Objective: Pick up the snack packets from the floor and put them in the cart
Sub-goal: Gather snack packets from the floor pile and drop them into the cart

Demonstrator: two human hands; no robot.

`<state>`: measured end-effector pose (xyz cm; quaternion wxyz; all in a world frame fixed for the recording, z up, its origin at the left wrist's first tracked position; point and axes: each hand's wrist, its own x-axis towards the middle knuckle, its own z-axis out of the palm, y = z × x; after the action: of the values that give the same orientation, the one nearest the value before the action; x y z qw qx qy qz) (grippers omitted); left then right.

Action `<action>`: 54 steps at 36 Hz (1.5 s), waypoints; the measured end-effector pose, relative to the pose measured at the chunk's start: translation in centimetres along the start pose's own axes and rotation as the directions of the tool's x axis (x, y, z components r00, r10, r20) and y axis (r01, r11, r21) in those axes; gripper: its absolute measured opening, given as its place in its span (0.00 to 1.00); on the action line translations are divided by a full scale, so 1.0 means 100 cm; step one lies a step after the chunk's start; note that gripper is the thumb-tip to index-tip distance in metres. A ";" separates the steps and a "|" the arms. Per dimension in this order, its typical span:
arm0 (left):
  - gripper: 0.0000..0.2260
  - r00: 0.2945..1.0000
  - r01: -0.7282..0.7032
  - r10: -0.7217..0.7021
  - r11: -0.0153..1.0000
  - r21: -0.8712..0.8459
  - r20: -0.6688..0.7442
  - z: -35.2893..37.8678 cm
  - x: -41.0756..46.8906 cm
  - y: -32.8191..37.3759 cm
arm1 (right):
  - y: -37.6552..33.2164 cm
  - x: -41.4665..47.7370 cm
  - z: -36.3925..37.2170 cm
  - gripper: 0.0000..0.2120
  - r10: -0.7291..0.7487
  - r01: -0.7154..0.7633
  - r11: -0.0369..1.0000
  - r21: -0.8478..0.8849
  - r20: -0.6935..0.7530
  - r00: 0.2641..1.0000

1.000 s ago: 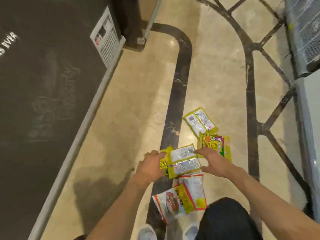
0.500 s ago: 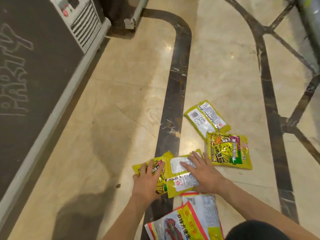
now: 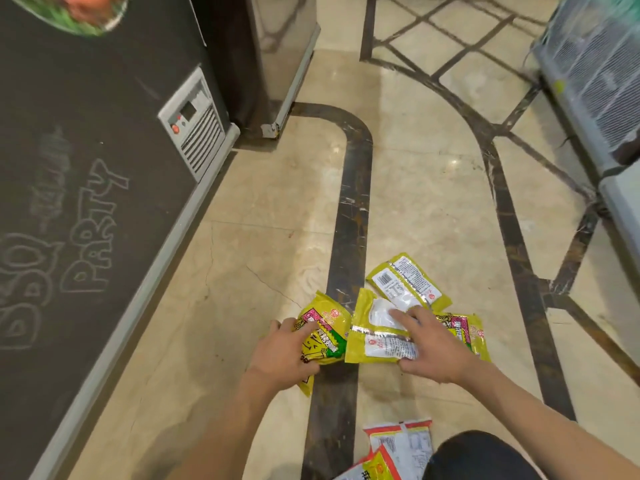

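Left hand [image 3: 284, 355] curled round a yellow packet [image 3: 323, 336] by the dark floor stripe [image 3: 349, 237]; right hand [image 3: 431, 346] pressed a second packet [image 3: 375, 337], fingers straight.

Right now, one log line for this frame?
phase: gathering | left hand grips front-up yellow packet | right hand rests on back-up yellow packet | floor: far yellow packet, red-white packets | cart: not in view

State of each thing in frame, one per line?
Left hand: grips left packet, which is front up and crumpled.
Right hand: fingers flat on middle packet, which is back up.
Far packet: on floor, back up, untouched.
Right packet: on floor, front up, partly under right hand.
Red packets: on floor, untouched.
Cart: not in view.
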<state>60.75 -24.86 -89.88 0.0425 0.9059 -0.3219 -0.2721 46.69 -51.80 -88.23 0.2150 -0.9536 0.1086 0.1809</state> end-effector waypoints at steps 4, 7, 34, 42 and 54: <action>0.34 0.996 -0.015 0.014 1.000 -0.012 -0.083 -0.071 -0.017 0.007 | -0.026 -0.009 -0.063 0.42 0.004 0.001 0.999 0.045 -0.108 0.994; 0.35 0.994 -0.019 0.017 1.000 -0.022 -0.105 -0.135 -0.043 0.013 | -0.051 -0.027 -0.121 0.42 0.011 0.009 0.994 0.110 -0.176 0.984; 0.30 0.883 -0.134 0.154 0.988 0.075 -0.443 -0.700 -0.403 0.158 | -0.317 -0.320 -0.659 0.38 -0.089 0.157 0.982 0.102 -0.487 0.869; 0.30 0.869 -0.075 0.115 0.992 0.101 -0.481 -0.718 -0.484 0.165 | -0.364 -0.373 -0.667 0.35 -0.146 0.214 0.973 0.087 -0.491 0.859; 0.31 0.808 0.148 -0.134 0.989 -0.021 -0.574 -0.694 -0.599 0.153 | -0.421 -0.404 -0.660 0.31 -0.413 0.470 0.883 0.025 -0.434 0.800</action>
<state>49.65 -7.40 0.74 0.1060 0.9674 -0.2293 0.0148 41.53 -39.01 -1.20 0.2854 -0.9522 -0.0619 -0.0894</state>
